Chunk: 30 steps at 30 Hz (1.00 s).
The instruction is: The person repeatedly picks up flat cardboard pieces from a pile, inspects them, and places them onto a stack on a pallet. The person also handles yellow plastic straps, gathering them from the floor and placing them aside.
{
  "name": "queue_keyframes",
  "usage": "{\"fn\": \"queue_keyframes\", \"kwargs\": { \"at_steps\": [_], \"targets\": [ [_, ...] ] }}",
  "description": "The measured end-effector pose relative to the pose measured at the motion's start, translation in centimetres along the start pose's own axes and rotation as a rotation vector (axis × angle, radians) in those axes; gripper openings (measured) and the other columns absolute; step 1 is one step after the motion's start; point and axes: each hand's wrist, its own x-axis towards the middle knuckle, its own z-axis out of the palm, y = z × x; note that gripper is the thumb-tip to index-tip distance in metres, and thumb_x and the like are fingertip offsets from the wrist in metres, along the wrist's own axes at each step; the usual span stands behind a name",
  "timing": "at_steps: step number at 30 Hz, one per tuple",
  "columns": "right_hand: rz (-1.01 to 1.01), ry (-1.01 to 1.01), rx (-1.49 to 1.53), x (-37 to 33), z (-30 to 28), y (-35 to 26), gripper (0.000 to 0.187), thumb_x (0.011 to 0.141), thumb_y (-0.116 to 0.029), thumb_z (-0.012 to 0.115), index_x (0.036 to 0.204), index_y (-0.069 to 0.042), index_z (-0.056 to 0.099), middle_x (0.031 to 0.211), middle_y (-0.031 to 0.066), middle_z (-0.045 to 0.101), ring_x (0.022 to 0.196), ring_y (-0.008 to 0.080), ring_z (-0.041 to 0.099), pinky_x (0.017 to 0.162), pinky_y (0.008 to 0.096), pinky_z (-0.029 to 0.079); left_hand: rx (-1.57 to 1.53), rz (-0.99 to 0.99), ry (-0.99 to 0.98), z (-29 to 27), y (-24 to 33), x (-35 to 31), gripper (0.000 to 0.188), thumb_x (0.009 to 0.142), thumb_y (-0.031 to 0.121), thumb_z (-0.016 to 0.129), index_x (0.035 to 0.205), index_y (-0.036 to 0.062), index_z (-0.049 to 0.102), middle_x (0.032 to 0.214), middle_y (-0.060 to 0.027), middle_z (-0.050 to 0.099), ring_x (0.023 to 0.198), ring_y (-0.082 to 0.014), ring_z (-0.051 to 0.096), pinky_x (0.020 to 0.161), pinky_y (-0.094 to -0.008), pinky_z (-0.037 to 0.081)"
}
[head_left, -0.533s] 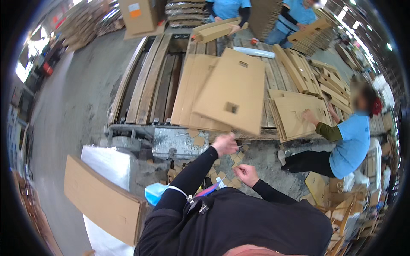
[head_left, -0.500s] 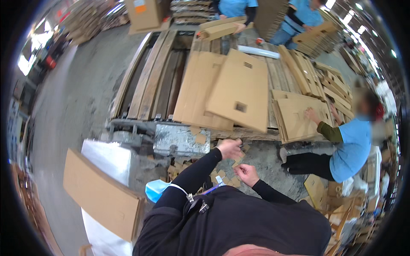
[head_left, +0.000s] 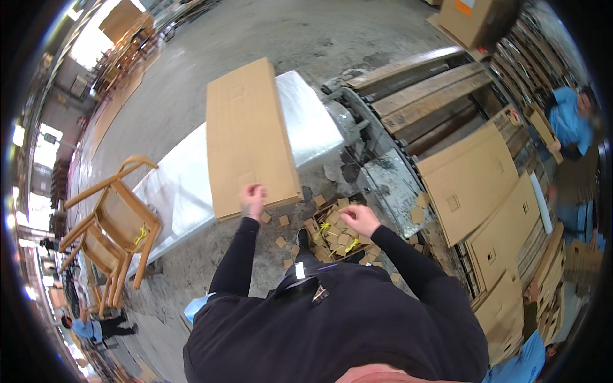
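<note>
My left hand [head_left: 253, 200] is over the near end of a flat stack of brown cardboard [head_left: 246, 140], its fingers loosely bent and apart. Whether it touches the cardboard I cannot tell. The stack lies on a long surface covered in shiny white wrap [head_left: 306, 118]. My right hand [head_left: 361, 221] hangs above a box of small square cardboard scraps [head_left: 332, 231] and yellow strips, its fingers curled together. Anything inside that curl is hidden. More scraps lie on the floor around my feet.
Wooden chair frames [head_left: 118, 223] stand at the left. To the right, a slatted wooden platform [head_left: 434, 96] on a metal frame carries large cut cardboard sheets [head_left: 469, 182] and a white roll [head_left: 541, 203]. Co-workers in blue shirts are at the right edge, and another person [head_left: 96, 327] is far left.
My view has swung left, from the platform toward the wrapped cardboard stack. My hands have parted: the left now reaches over the stack, while the right is above the scraps.
</note>
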Motion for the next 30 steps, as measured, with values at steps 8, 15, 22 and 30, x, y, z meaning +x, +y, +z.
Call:
{"fn": "queue_keyframes", "kwargs": {
  "at_steps": [8, 15, 22, 30],
  "targets": [
    [0.132, 0.146, -0.183, 18.2, 11.8, -5.5, 0.074, 0.081, -0.039, 0.064, 0.133, 0.01, 0.042, 0.129, 0.0273, 0.053, 0.12, 0.0369, 0.052, 0.1, 0.0398, 0.041, 0.681, -0.207, 0.367, -16.1, -5.0, 10.1, 0.078, 0.076, 0.051, 0.069, 0.123, -0.0082, 0.053, 0.125, -0.0237, 0.058, 0.113, -0.0344, 0.057, 0.096, -0.0401, 0.044],
    [0.371, 0.197, 0.04, 21.5, 15.0, -8.3, 0.071, 0.076, -0.042, 0.067, 0.121, 0.011, 0.052, 0.117, 0.0282, 0.059, 0.112, 0.0378, 0.057, 0.096, 0.0411, 0.045, 0.45, -0.314, 0.042, -15.7, -6.7, 13.1, 0.06, 0.077, 0.045, 0.068, 0.109, -0.0045, 0.064, 0.112, -0.0215, 0.064, 0.106, -0.0318, 0.061, 0.091, -0.0391, 0.046],
    [0.371, 0.177, -0.054, 18.7, 13.5, -11.1, 0.063, 0.074, -0.042, 0.068, 0.106, 0.011, 0.06, 0.111, 0.0271, 0.063, 0.108, 0.037, 0.06, 0.092, 0.041, 0.047, 0.454, -0.212, 0.146, -17.7, -4.8, 11.7, 0.054, 0.073, 0.041, 0.069, 0.102, -0.0045, 0.067, 0.104, -0.0222, 0.067, 0.098, -0.0362, 0.064, 0.087, -0.0405, 0.049],
    [0.361, 0.178, 0.677, 17.8, 14.3, -10.9, 0.045, 0.088, -0.032, 0.064, 0.111, 0.006, 0.059, 0.101, 0.0154, 0.067, 0.093, 0.023, 0.065, 0.081, 0.035, 0.052, 0.438, -0.264, 0.29, -18.8, -3.2, 11.6, 0.063, 0.077, 0.048, 0.063, 0.096, -0.0124, 0.061, 0.097, -0.0292, 0.064, 0.094, -0.039, 0.063, 0.083, -0.0442, 0.048]
  ]
}}
